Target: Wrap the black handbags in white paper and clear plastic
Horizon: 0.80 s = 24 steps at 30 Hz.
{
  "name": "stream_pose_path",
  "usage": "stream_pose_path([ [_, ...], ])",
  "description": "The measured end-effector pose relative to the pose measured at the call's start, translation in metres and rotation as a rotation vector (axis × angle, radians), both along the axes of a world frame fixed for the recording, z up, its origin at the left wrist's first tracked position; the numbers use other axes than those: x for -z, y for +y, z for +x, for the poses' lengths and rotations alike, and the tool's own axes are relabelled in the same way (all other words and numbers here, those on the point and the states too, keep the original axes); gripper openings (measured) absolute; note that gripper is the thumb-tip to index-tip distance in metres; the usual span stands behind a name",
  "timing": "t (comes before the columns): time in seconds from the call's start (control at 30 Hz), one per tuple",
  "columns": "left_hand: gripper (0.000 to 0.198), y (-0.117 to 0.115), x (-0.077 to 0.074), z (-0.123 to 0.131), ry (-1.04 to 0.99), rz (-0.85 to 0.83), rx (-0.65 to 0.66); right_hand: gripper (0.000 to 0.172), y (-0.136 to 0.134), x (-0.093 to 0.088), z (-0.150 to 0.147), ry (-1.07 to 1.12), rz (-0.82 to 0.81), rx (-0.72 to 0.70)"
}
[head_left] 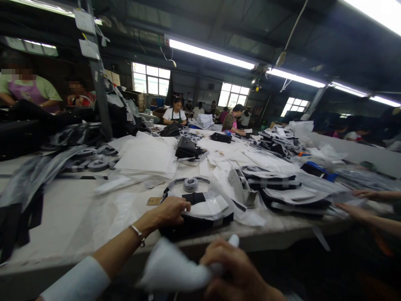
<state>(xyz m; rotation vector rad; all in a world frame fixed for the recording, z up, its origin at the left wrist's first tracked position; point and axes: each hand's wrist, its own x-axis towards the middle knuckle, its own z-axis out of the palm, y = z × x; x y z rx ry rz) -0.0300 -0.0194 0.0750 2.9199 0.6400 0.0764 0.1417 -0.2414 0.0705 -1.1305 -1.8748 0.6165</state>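
Note:
My left hand [171, 211] rests with curled fingers on a black bag [196, 223] near the table's front edge; white paper [208, 206] lies across the bag's top. A thin bracelet sits on that wrist. My right hand [238, 269] is low in the view, closed around a crumpled white sheet [175, 269] that is blurred by motion. A coiled strap roll [190, 184] lies just behind the bag.
The long worktable [62, 209] is covered with white sheets, black bags [187, 148] and stacked pieces [282, 188]. Another person's hands [366, 200] reach in from the right. Several workers sit at the far end and at the left. A post [98, 83] stands at the left.

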Motion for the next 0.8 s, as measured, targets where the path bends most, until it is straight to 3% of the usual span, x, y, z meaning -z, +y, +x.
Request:
stream_pose_path([
  [0.03, 0.037, 0.0, 0.0, 0.0, 0.004, 0.006, -0.002, 0.02, 0.01, 0.009, -0.013, -0.175, 0.068, -0.136],
  [0.1, 0.039, 0.0, 0.0, 0.0, 0.012, 0.019, -0.004, 0.021, 0.033, 0.034, -0.034, -0.434, 0.223, -0.281],
  [0.2, 0.041, -0.002, 0.002, -0.001, 0.016, 0.04, -0.006, 0.024, 0.063, 0.072, -0.048, -0.601, 0.341, -0.292],
  [0.27, 0.042, -0.003, 0.004, -0.002, 0.017, 0.051, -0.008, 0.024, 0.074, 0.088, -0.051, -0.607, 0.344, -0.276],
  [0.47, 0.041, -0.004, 0.007, -0.001, 0.026, 0.047, -0.007, 0.028, 0.074, 0.09, -0.072, -0.491, 0.326, -0.442],
  [0.63, 0.04, -0.003, 0.008, -0.002, 0.039, 0.046, -0.003, 0.025, 0.08, 0.093, -0.062, -0.525, 0.25, -0.286],
  [0.8, 0.026, -0.005, 0.01, -0.001, 0.059, 0.066, 0.026, 0.021, 0.093, 0.1, -0.033, -0.484, 0.313, -0.198],
])
